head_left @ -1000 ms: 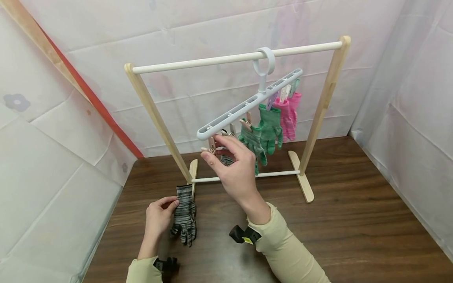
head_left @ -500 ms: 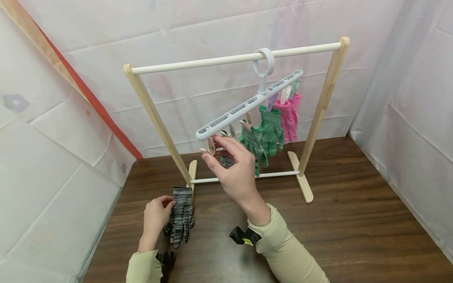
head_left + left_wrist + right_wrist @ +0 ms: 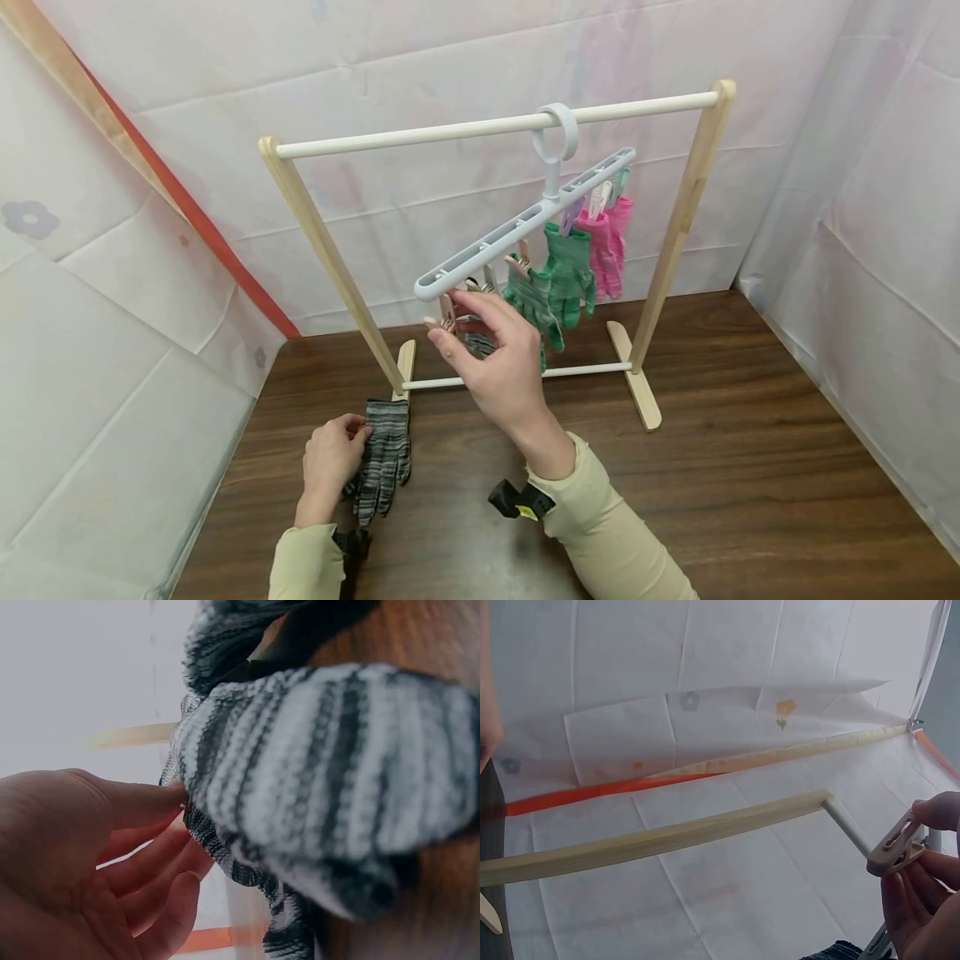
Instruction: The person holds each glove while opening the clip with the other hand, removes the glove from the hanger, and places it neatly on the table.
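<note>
A black-and-grey striped knit glove dangles fingers-down low over the table, its upper edge pinched between thumb and fingers of my left hand. Close up in the left wrist view, the striped glove fills the middle, the thumb tip at its side. My right hand grips a pale pink clothespin under the near end of the light-grey hanger. In the right wrist view the thumb and fingers squeeze this clothespin. Another striped glove hangs partly hidden behind the right hand.
The hanger hooks over the white bar of a wooden rack and slants toward me. Further along it hang green gloves and pink gloves on clothespins. The rack's left post and foot stand beside the held glove.
My left hand has shifted slightly left with the striped glove, which has turned and hangs a little lower. The right hand stays at the clothespin.
</note>
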{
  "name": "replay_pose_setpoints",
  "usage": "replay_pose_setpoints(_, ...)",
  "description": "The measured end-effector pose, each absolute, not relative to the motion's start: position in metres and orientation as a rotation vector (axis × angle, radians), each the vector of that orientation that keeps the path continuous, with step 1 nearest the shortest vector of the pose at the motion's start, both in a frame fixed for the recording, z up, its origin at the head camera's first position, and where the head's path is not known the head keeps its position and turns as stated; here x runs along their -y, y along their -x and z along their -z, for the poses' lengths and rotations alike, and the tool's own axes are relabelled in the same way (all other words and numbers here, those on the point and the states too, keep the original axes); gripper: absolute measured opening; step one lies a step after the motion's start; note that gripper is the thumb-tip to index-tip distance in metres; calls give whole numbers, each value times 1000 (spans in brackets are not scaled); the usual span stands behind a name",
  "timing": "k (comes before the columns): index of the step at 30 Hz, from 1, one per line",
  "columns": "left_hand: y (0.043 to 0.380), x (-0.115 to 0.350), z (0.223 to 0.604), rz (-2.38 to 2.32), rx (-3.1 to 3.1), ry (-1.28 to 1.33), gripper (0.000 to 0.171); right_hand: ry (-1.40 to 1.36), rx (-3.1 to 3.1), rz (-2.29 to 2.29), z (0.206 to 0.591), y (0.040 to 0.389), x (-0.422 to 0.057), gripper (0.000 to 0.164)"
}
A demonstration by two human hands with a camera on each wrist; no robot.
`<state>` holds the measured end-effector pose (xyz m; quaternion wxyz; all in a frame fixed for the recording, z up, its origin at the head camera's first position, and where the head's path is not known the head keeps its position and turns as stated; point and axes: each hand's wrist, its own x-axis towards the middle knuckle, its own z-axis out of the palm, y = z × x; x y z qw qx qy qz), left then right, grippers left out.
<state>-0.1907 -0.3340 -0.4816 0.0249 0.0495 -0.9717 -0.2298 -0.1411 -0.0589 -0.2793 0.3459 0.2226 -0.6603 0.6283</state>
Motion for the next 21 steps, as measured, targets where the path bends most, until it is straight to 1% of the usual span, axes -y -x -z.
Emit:
replay_pose_setpoints(3, 193, 335, 482, 704, 3005, -147, 22, -569, 1733, -1612, 269, 134, 59, 33)
replay_pose_setpoints(13, 199, 337, 483, 733, 3027, -108, 28, -575, 1748, -1558, 268, 134, 58, 34)
replay_pose_setpoints(21, 201, 334, 479, 737, 2956, -82, 26, -564, 1743, -1518, 267, 132, 58, 32)
